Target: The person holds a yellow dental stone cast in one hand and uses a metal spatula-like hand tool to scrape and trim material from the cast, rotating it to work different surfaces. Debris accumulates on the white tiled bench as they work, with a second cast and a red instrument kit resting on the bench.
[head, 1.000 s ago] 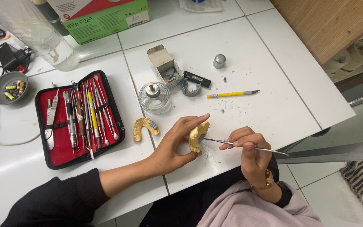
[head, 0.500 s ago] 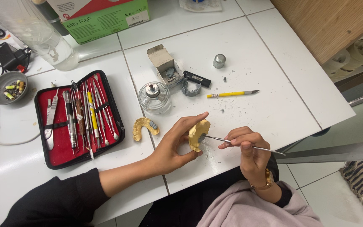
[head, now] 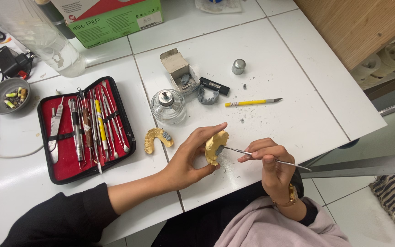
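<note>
Red-lined tool case (head: 65, 169) holding metal instruments, left hand (head: 188, 160) fingers grasping yellow dental cast (head: 216, 147), right hand (head: 270, 164) fingers pinching metal carver (head: 252, 154)

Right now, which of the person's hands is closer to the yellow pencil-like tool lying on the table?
Right. The right hand is just below the yellow tool; the left hand, holding the yellow dental cast, sits farther to its lower left.

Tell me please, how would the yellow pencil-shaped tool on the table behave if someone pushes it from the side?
The yellow tool lies flat on the smooth white table, so it would probably slide or roll easily. It looks thin and straight, likely stiff and light. Its pointed dark tip may be sharp or fragile, though that is hard to tell.
</note>
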